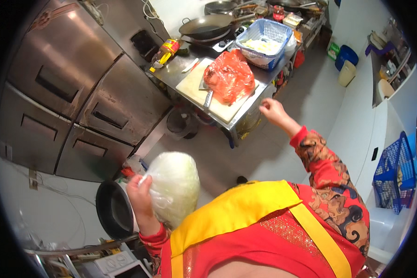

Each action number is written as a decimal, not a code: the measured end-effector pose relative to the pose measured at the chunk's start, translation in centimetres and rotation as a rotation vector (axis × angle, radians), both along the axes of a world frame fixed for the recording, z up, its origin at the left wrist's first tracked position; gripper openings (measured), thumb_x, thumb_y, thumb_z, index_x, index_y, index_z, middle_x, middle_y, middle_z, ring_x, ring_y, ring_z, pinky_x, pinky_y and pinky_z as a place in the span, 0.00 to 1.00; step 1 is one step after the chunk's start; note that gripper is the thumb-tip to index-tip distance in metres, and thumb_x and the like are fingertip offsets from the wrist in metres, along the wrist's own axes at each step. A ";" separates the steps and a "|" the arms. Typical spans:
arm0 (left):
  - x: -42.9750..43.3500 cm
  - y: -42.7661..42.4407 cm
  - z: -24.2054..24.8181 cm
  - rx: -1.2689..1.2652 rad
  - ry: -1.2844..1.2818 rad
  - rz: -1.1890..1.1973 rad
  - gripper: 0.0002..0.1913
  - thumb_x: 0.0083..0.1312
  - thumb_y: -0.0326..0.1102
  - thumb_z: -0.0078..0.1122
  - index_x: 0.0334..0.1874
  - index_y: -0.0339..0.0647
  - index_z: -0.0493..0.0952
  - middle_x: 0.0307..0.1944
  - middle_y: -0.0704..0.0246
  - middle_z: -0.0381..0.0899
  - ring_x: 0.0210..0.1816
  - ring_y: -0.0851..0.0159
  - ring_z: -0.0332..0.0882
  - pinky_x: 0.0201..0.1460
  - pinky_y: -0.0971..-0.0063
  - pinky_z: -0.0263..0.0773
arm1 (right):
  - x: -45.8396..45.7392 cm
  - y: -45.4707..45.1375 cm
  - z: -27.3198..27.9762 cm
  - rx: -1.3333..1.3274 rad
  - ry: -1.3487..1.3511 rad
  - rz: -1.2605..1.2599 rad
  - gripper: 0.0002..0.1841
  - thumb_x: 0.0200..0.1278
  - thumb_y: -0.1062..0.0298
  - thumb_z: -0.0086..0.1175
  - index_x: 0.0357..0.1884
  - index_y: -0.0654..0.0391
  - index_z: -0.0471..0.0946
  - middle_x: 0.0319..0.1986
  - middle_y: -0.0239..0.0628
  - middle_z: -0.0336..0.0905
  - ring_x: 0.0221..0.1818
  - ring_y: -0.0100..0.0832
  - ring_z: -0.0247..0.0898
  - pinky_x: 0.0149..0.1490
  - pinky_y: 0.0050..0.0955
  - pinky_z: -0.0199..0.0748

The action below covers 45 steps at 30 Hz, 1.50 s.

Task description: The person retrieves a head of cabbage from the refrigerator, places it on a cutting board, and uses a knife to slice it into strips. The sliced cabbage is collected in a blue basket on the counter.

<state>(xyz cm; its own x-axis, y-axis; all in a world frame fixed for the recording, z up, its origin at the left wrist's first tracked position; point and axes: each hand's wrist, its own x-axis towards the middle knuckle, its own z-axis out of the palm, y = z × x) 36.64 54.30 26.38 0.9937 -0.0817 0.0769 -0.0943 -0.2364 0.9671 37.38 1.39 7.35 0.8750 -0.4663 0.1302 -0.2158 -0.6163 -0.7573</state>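
My left hand (140,194) grips the gathered top of a clear plastic bag holding a pale green cabbage (177,184), low at the left of my body. My right hand (272,109) is raised past the table's right corner, its fingers curled; no object shows in it. On the steel table, a red plastic bag (231,76) rests on a white cutting board (191,83), its contents hidden. A cleaver (208,98) lies partly under that bag, its handle pointing toward me. Beside the board is a small knife (194,65) with a white part.
Behind the board stand a blue plastic basket (264,26) with pale cut food, a wok (208,27) on a stove and an oil bottle (165,54). A steel refrigerator (87,87) lines the left. A bin (180,121) stands beneath the table, a dark pot (114,210) lower left.
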 end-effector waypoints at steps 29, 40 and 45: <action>60.5 -28.3 -1.5 -0.266 0.113 -0.487 0.10 0.70 0.30 0.62 0.28 0.36 0.77 0.28 0.79 0.76 0.31 0.81 0.67 0.37 0.84 0.63 | 30.1 -5.1 5.5 -0.232 0.140 -0.631 0.13 0.61 0.70 0.54 0.45 0.59 0.84 0.39 0.53 0.83 0.46 0.56 0.79 0.53 0.47 0.77; 64.2 -28.4 -6.5 0.300 -0.241 -0.626 0.12 0.70 0.33 0.61 0.33 0.29 0.76 0.28 0.69 0.78 0.32 0.72 0.69 0.38 0.70 0.71 | 34.6 -2.5 8.7 -0.094 0.511 -0.181 0.32 0.49 0.63 0.65 0.61 0.60 0.77 0.45 0.51 0.86 0.49 0.49 0.83 0.52 0.43 0.80; 63.5 -27.4 -7.8 0.263 -0.059 -0.619 0.15 0.71 0.36 0.61 0.31 0.31 0.73 0.27 0.70 0.76 0.32 0.73 0.68 0.37 0.72 0.70 | 37.7 -1.2 4.9 -0.225 0.769 -0.190 0.19 0.54 0.65 0.63 0.48 0.58 0.84 0.45 0.47 0.87 0.46 0.46 0.86 0.46 0.44 0.82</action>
<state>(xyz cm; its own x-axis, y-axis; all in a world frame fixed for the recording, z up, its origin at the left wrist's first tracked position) 100.12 26.89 18.53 0.7522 -0.6583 0.0294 -0.3390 -0.3484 0.8739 75.04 0.21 12.27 0.6668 -0.6496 -0.3652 -0.7398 -0.6363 -0.2187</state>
